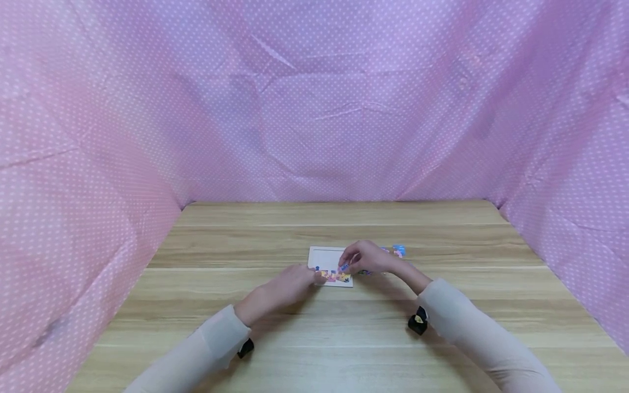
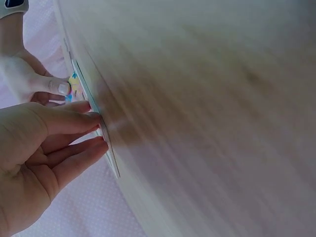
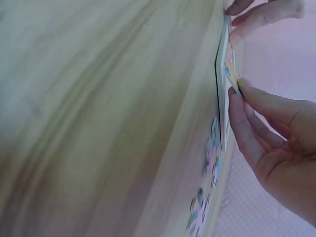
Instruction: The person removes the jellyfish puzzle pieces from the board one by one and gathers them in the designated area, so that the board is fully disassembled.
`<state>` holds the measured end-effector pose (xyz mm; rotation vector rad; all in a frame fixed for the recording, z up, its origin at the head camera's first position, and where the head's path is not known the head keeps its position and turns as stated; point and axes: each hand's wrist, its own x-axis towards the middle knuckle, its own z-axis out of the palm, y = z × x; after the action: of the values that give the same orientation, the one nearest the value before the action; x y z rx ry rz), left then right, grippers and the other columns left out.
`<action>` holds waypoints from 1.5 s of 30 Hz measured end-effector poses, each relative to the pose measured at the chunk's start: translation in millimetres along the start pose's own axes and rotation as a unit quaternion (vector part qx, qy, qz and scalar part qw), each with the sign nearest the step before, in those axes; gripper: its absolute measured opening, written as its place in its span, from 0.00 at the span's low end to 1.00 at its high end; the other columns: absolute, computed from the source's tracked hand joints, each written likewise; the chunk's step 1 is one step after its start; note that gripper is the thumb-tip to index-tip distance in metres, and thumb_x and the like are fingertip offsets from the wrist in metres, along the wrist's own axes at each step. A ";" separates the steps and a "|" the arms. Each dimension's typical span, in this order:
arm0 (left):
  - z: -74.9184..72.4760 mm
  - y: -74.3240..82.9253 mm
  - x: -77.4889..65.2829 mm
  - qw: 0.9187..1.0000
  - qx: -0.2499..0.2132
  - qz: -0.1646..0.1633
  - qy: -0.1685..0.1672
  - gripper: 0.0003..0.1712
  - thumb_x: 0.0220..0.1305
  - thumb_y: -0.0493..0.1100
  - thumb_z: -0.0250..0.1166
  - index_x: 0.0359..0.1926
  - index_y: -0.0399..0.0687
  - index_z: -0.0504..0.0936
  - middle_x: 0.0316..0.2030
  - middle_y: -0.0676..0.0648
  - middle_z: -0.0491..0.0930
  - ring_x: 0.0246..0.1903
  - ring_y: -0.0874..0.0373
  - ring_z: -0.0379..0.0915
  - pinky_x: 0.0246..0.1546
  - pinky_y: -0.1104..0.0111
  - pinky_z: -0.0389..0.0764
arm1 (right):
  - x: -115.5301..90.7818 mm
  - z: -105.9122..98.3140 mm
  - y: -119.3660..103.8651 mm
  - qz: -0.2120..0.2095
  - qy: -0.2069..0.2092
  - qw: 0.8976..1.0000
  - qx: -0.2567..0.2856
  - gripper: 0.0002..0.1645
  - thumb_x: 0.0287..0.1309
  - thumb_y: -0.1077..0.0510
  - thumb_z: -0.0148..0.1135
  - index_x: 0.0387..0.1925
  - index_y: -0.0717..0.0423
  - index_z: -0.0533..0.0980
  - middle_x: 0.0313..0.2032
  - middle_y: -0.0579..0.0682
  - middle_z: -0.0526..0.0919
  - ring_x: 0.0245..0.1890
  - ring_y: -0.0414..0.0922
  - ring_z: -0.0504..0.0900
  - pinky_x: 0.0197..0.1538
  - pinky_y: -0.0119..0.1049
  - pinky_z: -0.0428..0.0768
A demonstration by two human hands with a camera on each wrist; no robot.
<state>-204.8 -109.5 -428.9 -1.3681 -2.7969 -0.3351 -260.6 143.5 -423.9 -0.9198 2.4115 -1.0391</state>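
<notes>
A white puzzle board [image 1: 326, 256] lies on the table, with colourful joined pieces [image 1: 334, 275] along its near side. My left hand [image 1: 294, 281] holds the board at its left edge, thumb over the pieces and fingertips at the rim, as the left wrist view also shows. Over the board's right part, my right hand [image 1: 366, 256] pinches a small blue-and-pink puzzle piece [image 1: 344, 268] between thumb and fingers. From the right wrist view, that puzzle piece [image 3: 232, 78] is tilted, with its lower edge close to the board [image 3: 220, 84].
Loose puzzle pieces [image 1: 399, 250] lie on the wooden table [image 1: 314, 333] to the right of the board, partly hidden behind my right hand. A pink dotted cloth [image 1: 314, 125] hangs around the table's back and sides.
</notes>
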 end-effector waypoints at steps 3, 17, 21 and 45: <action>-0.8 -2.1 -1.4 1.000 -0.020 -0.005 -0.002 0.19 0.63 0.25 0.61 0.49 0.46 0.90 0.42 0.48 0.90 0.28 0.64 0.73 0.31 0.74 0.78 | -3.4 -3.8 3.1 0.001 0.005 1.000 0.008 0.08 0.61 0.66 0.68 0.42 0.63 0.85 0.40 0.55 0.89 0.41 0.43 0.85 0.49 0.35 0.85; 1.9 -5.2 -1.6 0.998 -0.055 -0.017 -0.004 0.14 0.70 0.31 0.61 0.48 0.46 0.90 0.42 0.48 0.90 0.28 0.64 0.70 0.30 0.76 0.74 | -24.6 -19.5 17.1 0.012 0.021 0.999 0.038 0.08 0.64 0.64 0.67 0.42 0.66 0.85 0.37 0.58 0.89 0.34 0.45 0.86 0.38 0.32 0.85; 2.1 -4.6 -1.8 0.997 -0.067 -0.027 -0.007 0.14 0.71 0.31 0.60 0.50 0.44 0.90 0.43 0.46 0.90 0.30 0.65 0.74 0.31 0.76 0.76 | -31.5 -23.5 19.9 0.021 0.026 0.999 0.037 0.09 0.65 0.64 0.66 0.43 0.66 0.85 0.38 0.58 0.89 0.35 0.46 0.86 0.38 0.32 0.84; 2.7 -7.8 -2.9 0.996 -0.084 -0.034 -0.013 0.14 0.72 0.32 0.61 0.52 0.43 0.88 0.46 0.45 0.89 0.32 0.67 0.72 0.33 0.77 0.75 | -87.9 -45.2 39.8 0.038 0.030 0.996 0.069 0.10 0.60 0.69 0.68 0.42 0.74 0.82 0.39 0.64 0.87 0.38 0.41 0.85 0.41 0.28 0.84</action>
<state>-208.9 -115.8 -433.3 -1.3176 -2.8988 -0.5708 -238.4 247.5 -417.6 -0.7547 2.3676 -1.2028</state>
